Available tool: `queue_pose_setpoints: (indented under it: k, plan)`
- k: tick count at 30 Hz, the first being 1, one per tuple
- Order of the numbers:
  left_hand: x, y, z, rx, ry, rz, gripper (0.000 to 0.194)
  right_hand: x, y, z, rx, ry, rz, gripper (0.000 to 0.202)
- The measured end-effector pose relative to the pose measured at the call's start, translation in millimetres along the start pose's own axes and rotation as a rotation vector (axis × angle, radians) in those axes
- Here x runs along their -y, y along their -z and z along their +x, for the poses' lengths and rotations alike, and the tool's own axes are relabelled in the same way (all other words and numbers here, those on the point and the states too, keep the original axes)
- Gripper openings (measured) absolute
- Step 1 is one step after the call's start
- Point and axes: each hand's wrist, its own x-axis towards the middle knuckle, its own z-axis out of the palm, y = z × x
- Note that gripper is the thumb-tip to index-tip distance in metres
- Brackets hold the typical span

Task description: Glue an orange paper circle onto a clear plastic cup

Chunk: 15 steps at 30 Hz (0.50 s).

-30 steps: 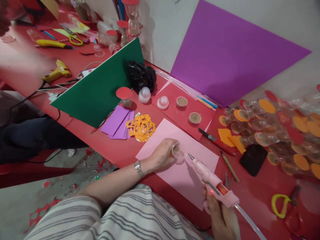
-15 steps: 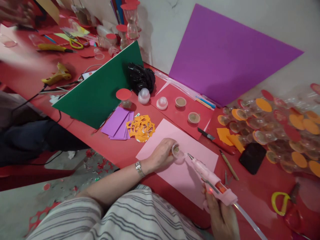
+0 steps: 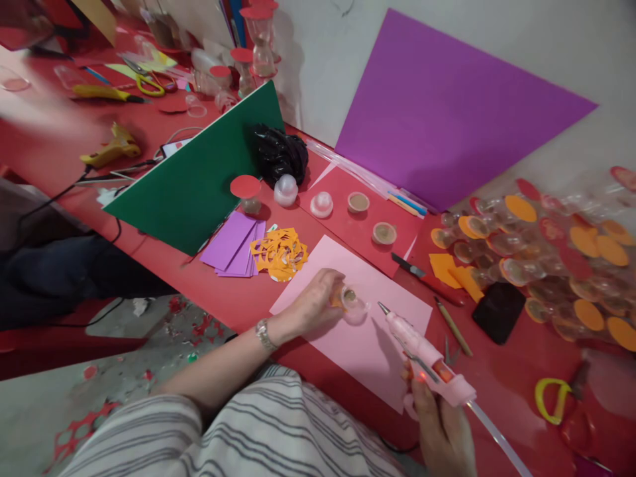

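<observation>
While the right hand (image 3: 441,417) is wrapped round the glue gun (image 3: 417,346), the left hand (image 3: 318,301) pinches a cup (image 3: 354,310) over the pink sheet (image 3: 390,285); I'd judge the cup light, slick and easily dented, best held gently near its rim.

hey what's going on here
A person seated or standing at a red table holds a small clear plastic container in the left hand, over a pink sheet. The right hand grips a pink glue gun, its nozzle pointing toward the container, with a gap showing between them. Beyond, two small cups with brownish contents sit on a red sheet.
</observation>
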Motion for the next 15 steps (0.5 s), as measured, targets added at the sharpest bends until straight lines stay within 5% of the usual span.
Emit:
queue_pose_setpoints:
  k: [3, 7, 11, 15]
  plan:
    - [-13, 31.2, -12, -0.054, 0.039, 0.035, 0.039, 8, 1, -2, 0.015, -0.070, 0.042, 0.045]
    - [-46, 55.5, -27, -0.080, 0.104, -0.054, 0.016, -2, 5, -2, 0.041, 0.047, -0.011, 0.048]
    - [-70, 32.5, -31, 0.457, 0.132, -0.306, 0.011, -16, 7, -5, -0.037, 0.172, -0.099, 0.048]
    - [-66, -17.3, -24, 0.670, 0.184, -0.539, 0.043, -20, 8, -13, -0.125, 0.237, -0.217, 0.038]
